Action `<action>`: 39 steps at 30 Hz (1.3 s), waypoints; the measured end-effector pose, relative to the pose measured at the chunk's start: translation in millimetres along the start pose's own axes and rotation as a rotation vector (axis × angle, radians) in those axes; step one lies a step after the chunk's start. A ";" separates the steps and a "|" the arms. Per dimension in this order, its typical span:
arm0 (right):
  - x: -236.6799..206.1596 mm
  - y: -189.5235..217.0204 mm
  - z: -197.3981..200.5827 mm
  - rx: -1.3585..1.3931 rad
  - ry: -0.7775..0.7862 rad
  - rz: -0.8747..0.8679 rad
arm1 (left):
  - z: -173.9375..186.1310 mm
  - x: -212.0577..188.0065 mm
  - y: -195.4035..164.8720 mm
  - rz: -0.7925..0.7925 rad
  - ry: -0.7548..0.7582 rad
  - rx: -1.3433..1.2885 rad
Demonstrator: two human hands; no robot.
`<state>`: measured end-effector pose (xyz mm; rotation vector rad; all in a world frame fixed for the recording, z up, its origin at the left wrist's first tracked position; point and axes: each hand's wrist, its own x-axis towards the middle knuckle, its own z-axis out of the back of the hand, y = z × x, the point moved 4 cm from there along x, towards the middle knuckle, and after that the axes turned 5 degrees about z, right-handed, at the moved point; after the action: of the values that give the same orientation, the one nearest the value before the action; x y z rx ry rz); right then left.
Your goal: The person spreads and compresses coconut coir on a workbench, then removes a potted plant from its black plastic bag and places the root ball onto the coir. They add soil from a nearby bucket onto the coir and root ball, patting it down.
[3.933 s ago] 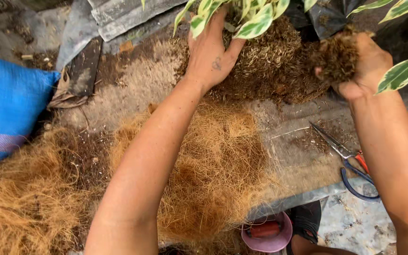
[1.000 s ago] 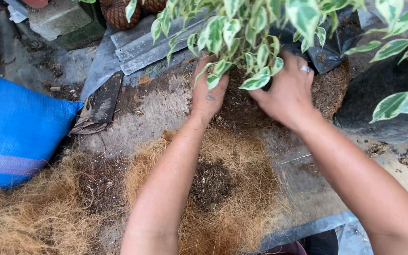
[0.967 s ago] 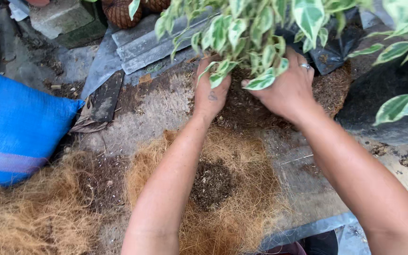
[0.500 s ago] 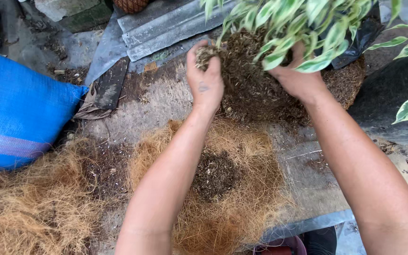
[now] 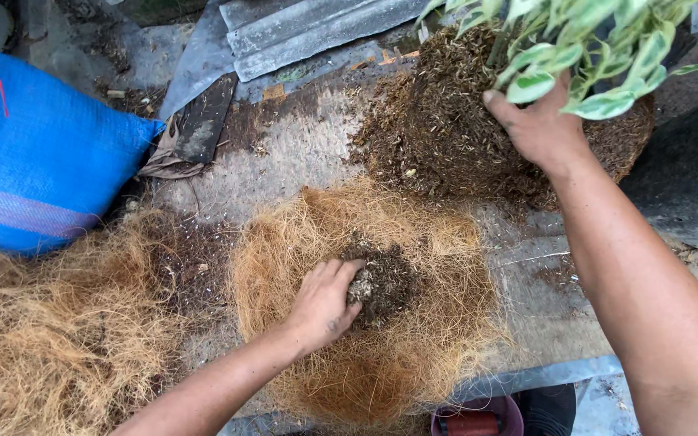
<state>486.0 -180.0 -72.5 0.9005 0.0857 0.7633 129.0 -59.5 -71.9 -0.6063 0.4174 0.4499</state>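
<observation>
Soil [image 5: 385, 278] on fibre mat [image 5: 365, 323]: left hand [image 5: 325, 303] fingers curled into it, right hand [image 5: 539, 125] fingertips leaf-hidden on root ball [image 5: 446, 137].

Outdoor setup on a weathered wooden board [image 5: 300, 153], daylight, no harsh shadows; blue woven sack [image 5: 38, 161] sits left of the board, grey corrugated sheets [image 5: 317, 32] lie just above it; dirt scattered around.
</observation>
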 end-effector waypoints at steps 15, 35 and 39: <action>-17.5 18.9 -0.9 0.061 0.073 0.101 | 159.0 273.9 -115.3 -0.377 -0.371 -0.174; -14.0 1.9 -4.7 -0.045 -0.125 0.245 | 122.1 255.0 -81.8 -0.593 -0.676 -0.903; -14.1 3.0 -10.8 0.320 0.023 0.141 | 99.2 218.1 -76.9 -0.379 -0.571 -0.452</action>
<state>469.9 -180.5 -80.5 1.2113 0.1692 0.9067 371.9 6.3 -71.8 -0.9342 -0.3534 0.3325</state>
